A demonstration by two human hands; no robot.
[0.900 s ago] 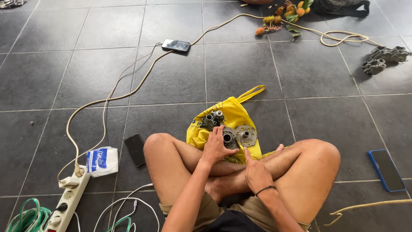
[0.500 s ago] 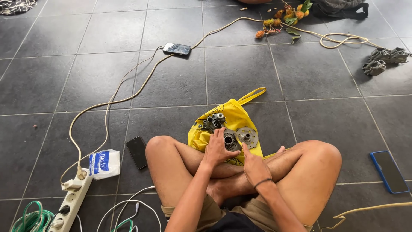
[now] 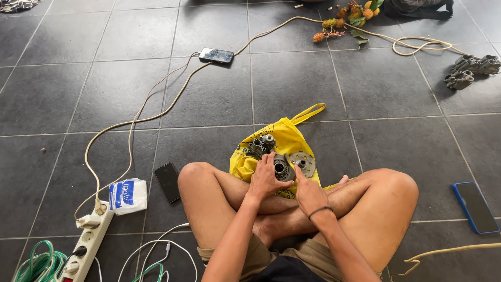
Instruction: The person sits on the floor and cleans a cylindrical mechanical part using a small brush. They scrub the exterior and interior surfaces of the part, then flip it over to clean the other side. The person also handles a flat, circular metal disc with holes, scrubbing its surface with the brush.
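I sit cross-legged on a dark tiled floor. A yellow bag lies spread in front of my shins with grey metal parts on it. My left hand grips a round metal hub part at the bag's near edge. My right hand rests beside it, its forefinger stretched up to a flat toothed metal disc. A cluster of small geared metal parts sits further back on the bag, untouched.
A black phone lies by my left knee, a blue-cased phone at the right. A white power strip, a white packet, a long cream cable to a charging phone, and more metal parts far right.
The view has shifted slightly. Both hands stay at the metal parts on the bag, the left keeping its hold on the hub part, the right finger still near the disc.
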